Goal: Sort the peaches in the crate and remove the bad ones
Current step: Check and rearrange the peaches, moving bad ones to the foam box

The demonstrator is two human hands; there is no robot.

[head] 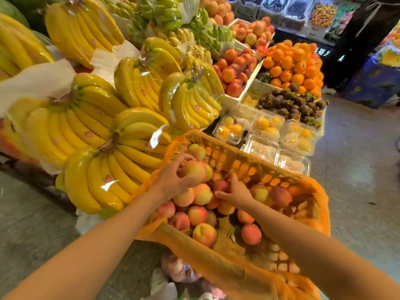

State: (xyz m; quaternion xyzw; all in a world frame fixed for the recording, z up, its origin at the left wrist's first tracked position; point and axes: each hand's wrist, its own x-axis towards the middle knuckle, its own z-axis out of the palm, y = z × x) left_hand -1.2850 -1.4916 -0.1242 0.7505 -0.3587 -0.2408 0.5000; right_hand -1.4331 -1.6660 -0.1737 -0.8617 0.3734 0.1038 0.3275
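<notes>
While about sixteen peaches are lying in the one crate, the left hand is curling its fingers round a pink peach above it, and the right hand is clamping a red peach inside.

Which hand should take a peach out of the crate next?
Left. The left hand grips a peach raised above the other peaches; the right hand clasps a red peach low among them.

2 arms show, both slender and smooth. The left forearm and the right forearm are uncovered from the picture's lower edge up to the wrists. The left hand and the right hand are bare as well, with slim fingers. Slight blur softens their outlines.
</notes>
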